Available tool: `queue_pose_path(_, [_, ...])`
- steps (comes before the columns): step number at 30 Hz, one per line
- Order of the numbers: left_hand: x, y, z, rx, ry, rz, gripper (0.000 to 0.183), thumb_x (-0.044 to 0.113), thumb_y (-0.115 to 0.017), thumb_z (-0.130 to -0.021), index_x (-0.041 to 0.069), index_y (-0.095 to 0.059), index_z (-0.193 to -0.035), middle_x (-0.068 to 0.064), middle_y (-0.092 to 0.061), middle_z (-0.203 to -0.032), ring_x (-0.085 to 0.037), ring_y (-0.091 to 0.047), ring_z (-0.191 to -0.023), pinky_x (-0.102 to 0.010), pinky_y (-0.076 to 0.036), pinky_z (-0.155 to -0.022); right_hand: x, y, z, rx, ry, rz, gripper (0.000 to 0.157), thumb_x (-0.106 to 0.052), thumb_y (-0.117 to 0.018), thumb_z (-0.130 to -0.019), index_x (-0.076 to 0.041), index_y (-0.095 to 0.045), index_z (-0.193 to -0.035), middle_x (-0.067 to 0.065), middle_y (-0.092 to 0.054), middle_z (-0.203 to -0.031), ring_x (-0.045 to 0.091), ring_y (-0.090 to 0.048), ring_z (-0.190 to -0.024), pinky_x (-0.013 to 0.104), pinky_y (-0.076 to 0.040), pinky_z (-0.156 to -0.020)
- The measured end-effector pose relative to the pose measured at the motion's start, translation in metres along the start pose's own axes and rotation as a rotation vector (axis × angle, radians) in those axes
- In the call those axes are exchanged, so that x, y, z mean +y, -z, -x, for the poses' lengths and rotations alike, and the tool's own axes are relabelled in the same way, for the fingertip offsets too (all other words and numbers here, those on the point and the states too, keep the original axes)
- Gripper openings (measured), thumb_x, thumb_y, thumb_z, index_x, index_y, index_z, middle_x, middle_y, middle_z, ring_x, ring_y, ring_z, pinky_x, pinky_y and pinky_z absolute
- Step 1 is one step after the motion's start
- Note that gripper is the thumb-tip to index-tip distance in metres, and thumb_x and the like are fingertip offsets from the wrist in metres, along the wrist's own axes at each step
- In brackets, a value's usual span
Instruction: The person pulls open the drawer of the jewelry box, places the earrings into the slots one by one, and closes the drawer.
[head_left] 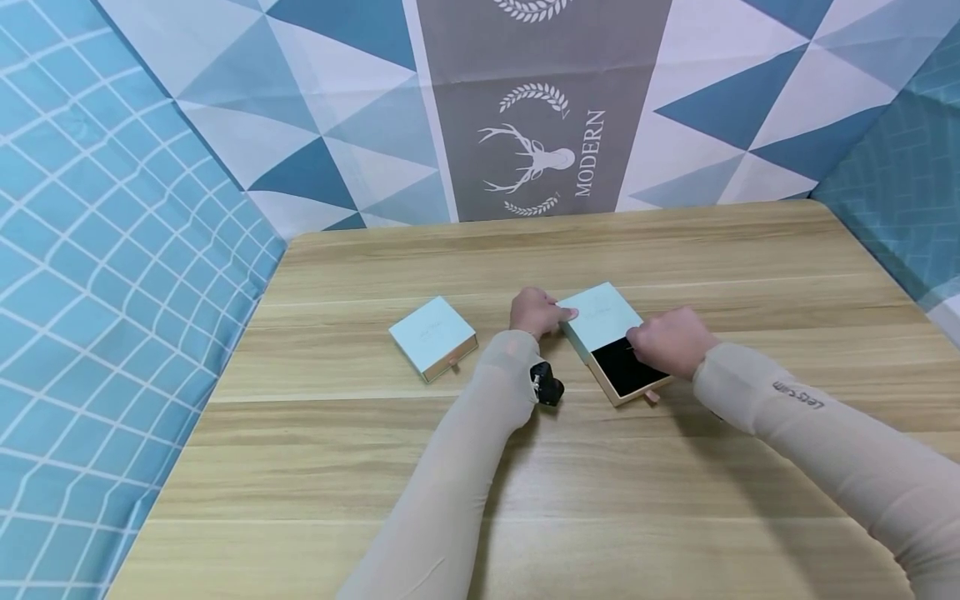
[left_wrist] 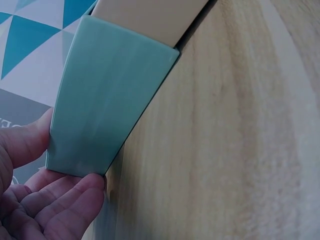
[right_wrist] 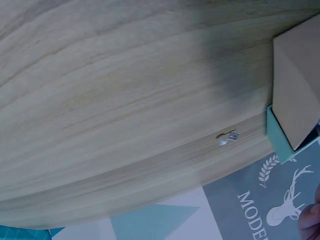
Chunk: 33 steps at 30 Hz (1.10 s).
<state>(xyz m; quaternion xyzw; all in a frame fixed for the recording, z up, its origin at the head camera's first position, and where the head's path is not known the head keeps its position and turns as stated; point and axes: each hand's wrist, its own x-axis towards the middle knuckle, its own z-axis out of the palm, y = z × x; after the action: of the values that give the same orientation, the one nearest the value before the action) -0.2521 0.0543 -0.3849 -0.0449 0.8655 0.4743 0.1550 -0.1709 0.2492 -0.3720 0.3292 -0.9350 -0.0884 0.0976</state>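
Observation:
My left hand grips the back left corner of a mint-green drawer box, thumb on top; in the left wrist view the fingers press its end. The box's inner drawer, lined in black, is pulled out toward me. Over the drawer, my right hand has curled fingers, and a small thin light-coloured item shows at its fingertips; I cannot tell its kind. In the right wrist view, a small earring-like ornament, with a pearl and sparkling stones, lies on the table beside the box.
A second, closed mint-green box with a pull tab sits to the left on the wooden table. Behind the table hangs a patterned cloth. Blue checked cloth borders the left side.

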Motion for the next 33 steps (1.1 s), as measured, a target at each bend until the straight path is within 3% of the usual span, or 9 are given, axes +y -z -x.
queue_pose_path(5, [-0.002,0.001,0.001,0.001,-0.016,-0.004,0.029,0.018,-0.081,-0.078,0.000,-0.069,-0.098,-0.001,-0.057,-0.066,-0.012,-0.047,-0.053,-0.025,-0.039,-0.054,-0.003,0.003,-0.003,-0.065,-0.030,-0.023,0.025,-0.008,-0.073,-0.079,-0.010,-0.054,-0.062,-0.004,-0.044,-0.049,0.010,-0.033,-0.045,0.030,-0.037,-0.036])
queue_pose_path(13, [-0.005,0.003,0.001,0.019,-0.040,-0.020,0.031,0.019,-0.082,-0.078,0.001,-0.069,-0.100,-0.003,-0.062,-0.076,-0.012,-0.049,-0.056,-0.024,-0.041,-0.057,-0.005,0.006,-0.009,-0.127,-0.138,-0.099,0.030,-0.009,-0.071,-0.080,-0.013,-0.051,-0.058,-0.005,-0.043,-0.051,0.010,-0.036,-0.046,0.030,-0.037,-0.039])
queue_pose_path(22, [-0.004,0.002,-0.003,-0.001,-0.014,-0.016,0.026,0.019,-0.082,-0.077,0.002,-0.067,-0.090,0.001,-0.055,-0.066,-0.012,-0.047,-0.054,-0.025,-0.039,-0.053,-0.001,0.006,-0.010,-0.282,-0.299,-0.311,0.006,-0.011,-0.068,-0.083,-0.009,-0.071,-0.078,0.001,-0.063,-0.069,0.014,-0.050,-0.057,0.035,-0.043,-0.049])
queue_pose_path(28, [-0.003,0.002,-0.003,0.002,-0.020,-0.032,0.026,0.020,-0.082,-0.077,0.003,-0.067,-0.089,0.001,-0.055,-0.067,-0.012,-0.047,-0.054,-0.025,-0.040,-0.054,0.009,-0.003,-0.003,-0.286,-0.417,-0.516,0.023,-0.014,-0.065,-0.084,-0.003,-0.073,-0.102,0.014,-0.070,-0.099,0.020,-0.060,-0.078,0.046,-0.049,-0.070])
queue_pose_path(33, [-0.002,0.000,-0.003,0.008,-0.017,-0.039,0.029,0.020,-0.083,-0.077,0.002,-0.068,-0.094,0.000,-0.056,-0.069,-0.012,-0.047,-0.055,-0.025,-0.040,-0.054,0.008,-0.001,0.001,-0.265,-0.492,-0.609,0.029,-0.015,-0.064,-0.086,0.002,-0.070,-0.108,0.019,-0.068,-0.106,0.025,-0.062,-0.086,0.047,-0.048,-0.077])
